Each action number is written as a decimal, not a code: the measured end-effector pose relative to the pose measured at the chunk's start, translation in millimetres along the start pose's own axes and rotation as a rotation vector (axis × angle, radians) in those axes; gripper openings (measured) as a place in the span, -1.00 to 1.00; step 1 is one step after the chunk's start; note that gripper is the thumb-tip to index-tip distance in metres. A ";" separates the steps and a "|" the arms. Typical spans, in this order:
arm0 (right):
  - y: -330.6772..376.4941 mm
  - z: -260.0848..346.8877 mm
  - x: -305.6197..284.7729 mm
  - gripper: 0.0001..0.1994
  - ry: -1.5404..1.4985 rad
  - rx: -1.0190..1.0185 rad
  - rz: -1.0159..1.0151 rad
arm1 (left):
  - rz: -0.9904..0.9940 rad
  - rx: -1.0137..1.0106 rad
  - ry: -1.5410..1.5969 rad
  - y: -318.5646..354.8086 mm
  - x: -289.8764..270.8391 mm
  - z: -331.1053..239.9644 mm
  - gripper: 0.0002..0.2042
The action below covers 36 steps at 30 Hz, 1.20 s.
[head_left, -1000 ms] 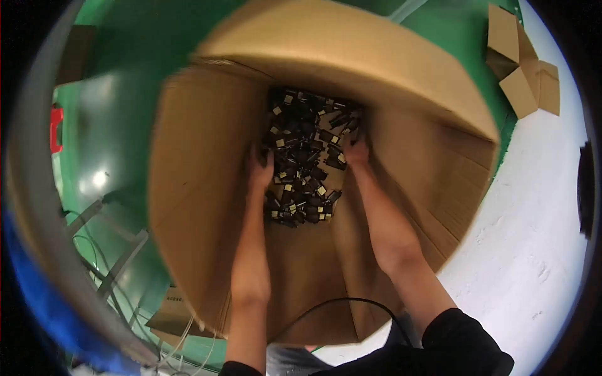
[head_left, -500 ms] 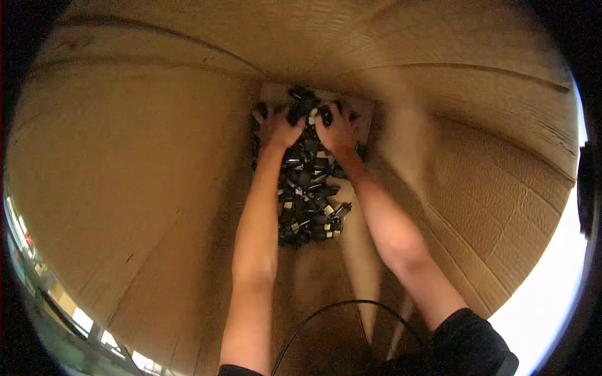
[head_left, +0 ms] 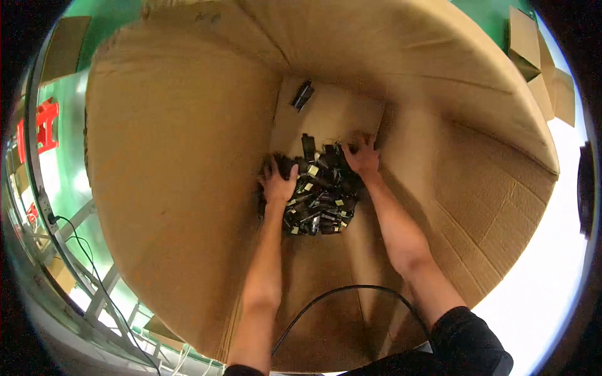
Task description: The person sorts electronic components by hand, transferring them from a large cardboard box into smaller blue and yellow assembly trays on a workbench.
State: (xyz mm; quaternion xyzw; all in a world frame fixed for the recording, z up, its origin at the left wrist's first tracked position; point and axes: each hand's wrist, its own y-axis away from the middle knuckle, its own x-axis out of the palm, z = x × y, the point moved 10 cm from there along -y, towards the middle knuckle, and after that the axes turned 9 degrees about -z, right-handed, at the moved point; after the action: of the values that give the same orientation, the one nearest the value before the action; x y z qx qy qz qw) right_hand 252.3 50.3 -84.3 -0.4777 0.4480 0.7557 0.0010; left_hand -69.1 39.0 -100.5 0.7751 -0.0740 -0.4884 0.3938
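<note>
Both my arms reach down into a deep brown cardboard box (head_left: 175, 188). At its bottom lies a heap of several small black parts (head_left: 316, 200) with pale labels. My left hand (head_left: 278, 183) rests on the heap's left edge, fingers curled over some parts. My right hand (head_left: 362, 156) lies with spread fingers on the heap's upper right edge. One single black part (head_left: 302, 94) sits apart on the bare box floor, farther from me. I cannot see whether either hand actually grips any parts.
A black cable (head_left: 332, 297) loops across the box's near wall between my forearms. Green floor (head_left: 63, 125) and metal framing with wires lie to the left. Folded cardboard pieces (head_left: 533, 56) sit at the upper right, beside a white surface.
Both hands have drawn back toward me, raking the heap nearer. One black part now lies alone on bare box floor beyond the heap. My view has pulled back out of the box.
</note>
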 end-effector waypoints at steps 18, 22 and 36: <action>96.8 -22.5 104.4 -0.40 -0.655 0.289 0.431 | 0.316 -0.324 0.573 77.8 96.4 11.7 -0.18; 52.9 -82.0 121.6 -0.42 -0.723 -0.011 0.225 | 0.295 -0.233 0.958 95.1 119.8 -59.8 -0.46; 208.3 46.2 -129.0 -0.48 -1.060 -0.104 0.182 | 0.198 -0.142 1.200 237.4 -140.8 -160.8 -0.59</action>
State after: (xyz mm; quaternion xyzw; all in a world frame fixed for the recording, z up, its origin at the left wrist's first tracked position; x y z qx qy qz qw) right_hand 199.6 12.0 156.4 0.0104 0.3875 0.9114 0.1381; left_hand 54.1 34.7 194.2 0.8763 0.1218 0.0684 0.4610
